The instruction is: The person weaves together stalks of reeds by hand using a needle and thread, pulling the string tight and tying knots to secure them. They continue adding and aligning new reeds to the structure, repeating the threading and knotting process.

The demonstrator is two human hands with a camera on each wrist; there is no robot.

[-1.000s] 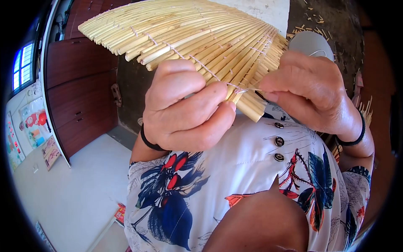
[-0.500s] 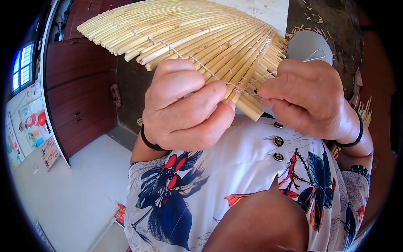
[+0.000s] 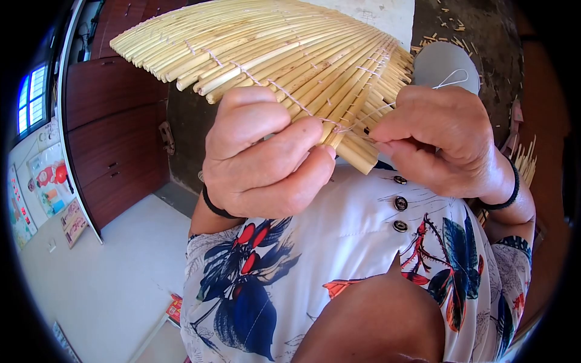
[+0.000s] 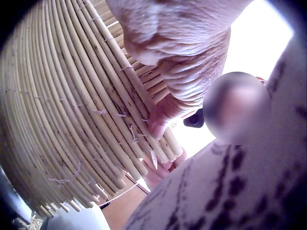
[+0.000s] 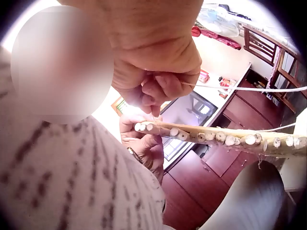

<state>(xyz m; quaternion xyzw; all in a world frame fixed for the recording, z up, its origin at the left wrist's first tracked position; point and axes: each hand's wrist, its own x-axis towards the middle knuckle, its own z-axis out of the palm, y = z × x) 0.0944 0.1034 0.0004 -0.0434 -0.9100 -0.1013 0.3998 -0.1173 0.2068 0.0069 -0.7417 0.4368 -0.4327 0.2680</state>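
A curved mat of pale stalks, stitched together in rows with pinkish thread, is held up in front of the chest in the head view. My left hand grips its near edge; the left wrist view shows the thumb pressed on the outermost stalks. Just right of that edge, my right hand has thumb and forefinger pinched together. White thread runs from the stitched edge to the right hand, and a loop stands up behind it. From the curled right fingers the thread stretches sideways in the right wrist view.
A grey rounded surface lies beyond my right hand. Cut stalk pieces are scattered on the dark floor, and a bundle of stalks is by the right arm. Dark red cabinets stand at the left.
A second ago the right fingers were at the mat's edge with a short taut strand; now a thread loop shows behind the hand. The left hand keeps its grip, and the mat has shifted slightly left.
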